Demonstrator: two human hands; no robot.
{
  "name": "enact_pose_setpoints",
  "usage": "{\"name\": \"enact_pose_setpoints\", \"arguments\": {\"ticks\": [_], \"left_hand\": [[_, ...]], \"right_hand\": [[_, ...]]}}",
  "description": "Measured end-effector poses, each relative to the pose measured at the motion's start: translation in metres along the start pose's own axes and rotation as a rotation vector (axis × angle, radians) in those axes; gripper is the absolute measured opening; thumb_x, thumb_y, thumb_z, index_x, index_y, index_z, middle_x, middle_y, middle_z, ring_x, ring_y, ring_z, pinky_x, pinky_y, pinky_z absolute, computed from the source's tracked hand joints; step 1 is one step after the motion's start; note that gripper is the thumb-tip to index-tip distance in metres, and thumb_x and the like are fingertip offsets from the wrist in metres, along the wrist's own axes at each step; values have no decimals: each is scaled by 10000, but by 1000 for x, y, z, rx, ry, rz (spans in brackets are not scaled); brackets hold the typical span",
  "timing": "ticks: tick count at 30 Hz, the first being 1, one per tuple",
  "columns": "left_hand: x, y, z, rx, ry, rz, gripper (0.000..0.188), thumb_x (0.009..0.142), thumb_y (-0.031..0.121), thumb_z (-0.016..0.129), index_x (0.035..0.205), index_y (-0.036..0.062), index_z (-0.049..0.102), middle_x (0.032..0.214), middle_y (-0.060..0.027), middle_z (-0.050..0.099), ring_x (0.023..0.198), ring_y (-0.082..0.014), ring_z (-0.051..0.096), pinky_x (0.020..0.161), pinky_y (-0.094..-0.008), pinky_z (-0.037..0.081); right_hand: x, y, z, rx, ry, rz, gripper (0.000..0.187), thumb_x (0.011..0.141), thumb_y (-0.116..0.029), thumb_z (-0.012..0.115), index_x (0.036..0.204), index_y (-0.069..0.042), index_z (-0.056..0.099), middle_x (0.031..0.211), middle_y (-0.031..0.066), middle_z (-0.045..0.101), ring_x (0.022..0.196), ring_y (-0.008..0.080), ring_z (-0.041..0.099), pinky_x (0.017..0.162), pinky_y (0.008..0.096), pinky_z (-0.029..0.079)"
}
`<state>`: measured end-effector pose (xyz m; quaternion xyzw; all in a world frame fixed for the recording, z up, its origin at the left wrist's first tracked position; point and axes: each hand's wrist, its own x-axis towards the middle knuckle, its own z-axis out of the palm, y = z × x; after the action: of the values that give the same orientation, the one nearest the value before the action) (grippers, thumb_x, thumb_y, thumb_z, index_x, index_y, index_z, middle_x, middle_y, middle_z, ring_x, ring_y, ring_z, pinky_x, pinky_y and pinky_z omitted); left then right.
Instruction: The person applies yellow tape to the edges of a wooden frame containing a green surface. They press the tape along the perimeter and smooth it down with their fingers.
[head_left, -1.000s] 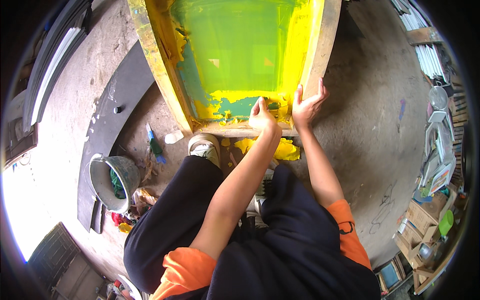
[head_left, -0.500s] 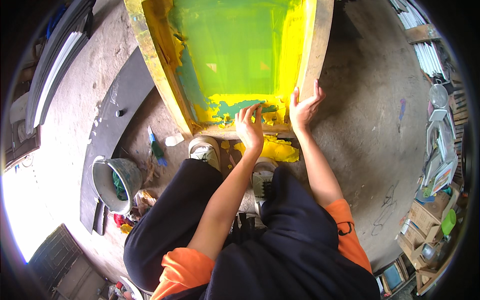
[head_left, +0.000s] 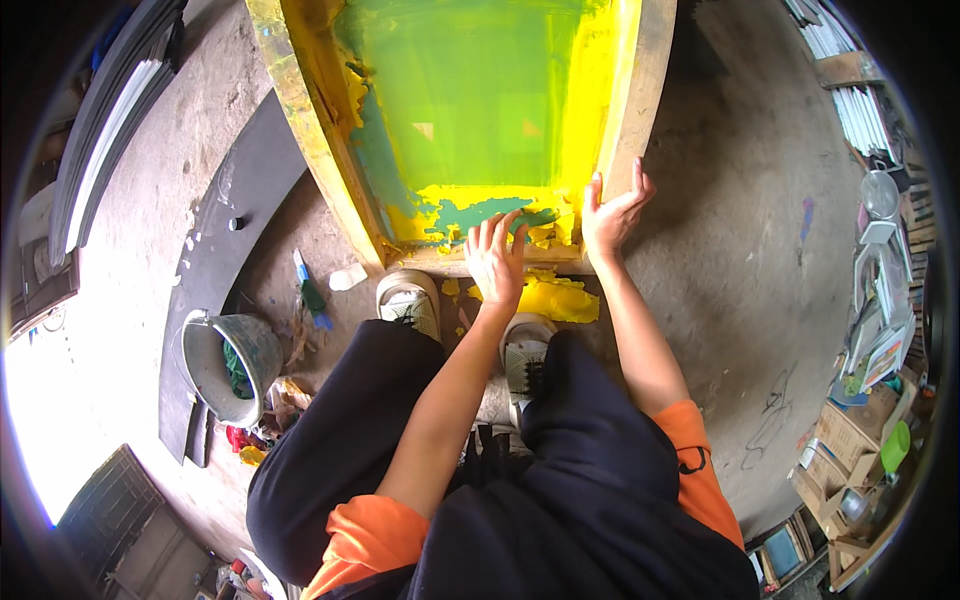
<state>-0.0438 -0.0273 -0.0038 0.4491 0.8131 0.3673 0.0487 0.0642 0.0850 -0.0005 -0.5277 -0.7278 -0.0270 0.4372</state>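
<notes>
The left hand [head_left: 497, 262] lies open, fingers spread on the peeling yellow tape [head_left: 480, 205], gripping nothing. At three o'clock, the right hand [head_left: 612, 213] lies flat on the big frame [head_left: 640, 95]. The tape looks soft and tears easily; take it by a loose edge.

Left hand [head_left: 497, 258] fingers spread; right hand [head_left: 612, 212] splayed flat.
</notes>
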Motion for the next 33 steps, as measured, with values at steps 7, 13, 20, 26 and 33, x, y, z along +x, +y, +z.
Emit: {"name": "enact_pose_setpoints", "arguments": {"ticks": [7,13,20,26,33], "left_hand": [[-6,-5,6,7,-74,58,311,750,154,640,1057,182,600,927,-1,576,847,-202,508,750,-344,376],[-2,-11,4,-108,-124,61,325,734,137,643,1053,179,600,961,4,561,857,-193,508,807,-343,352],[-9,12,11,-118,-97,-28,241,734,182,659,966,153,601,921,-14,547,906,-194,498,841,-348,332],[4,2,13,22,37,-69,204,724,206,678,912,161,612,882,5,551,819,-172,489,779,-332,334],[19,-5,9,98,26,132,140,712,237,675,828,176,625,798,22,551,779,-190,477,759,-350,329]], "right_hand": [[-1,0,0,-14,-17,-5,620,754,-151,633,1262,-48,292,1058,248,407,941,390,479,747,448,457],[-1,1,0,-13,-14,-6,615,758,-158,628,1261,-48,291,1065,251,403,937,393,483,746,448,459],[-2,2,0,-38,-12,-7,610,759,-156,627,1259,-54,294,1043,235,404,931,375,480,751,436,458],[-2,0,-1,-15,-18,3,612,755,-151,631,1259,-54,297,1038,233,404,932,372,476,754,431,458],[0,-1,-1,19,-25,19,622,747,-141,637,1262,-59,298,1035,238,406,923,379,485,743,431,464]]}}
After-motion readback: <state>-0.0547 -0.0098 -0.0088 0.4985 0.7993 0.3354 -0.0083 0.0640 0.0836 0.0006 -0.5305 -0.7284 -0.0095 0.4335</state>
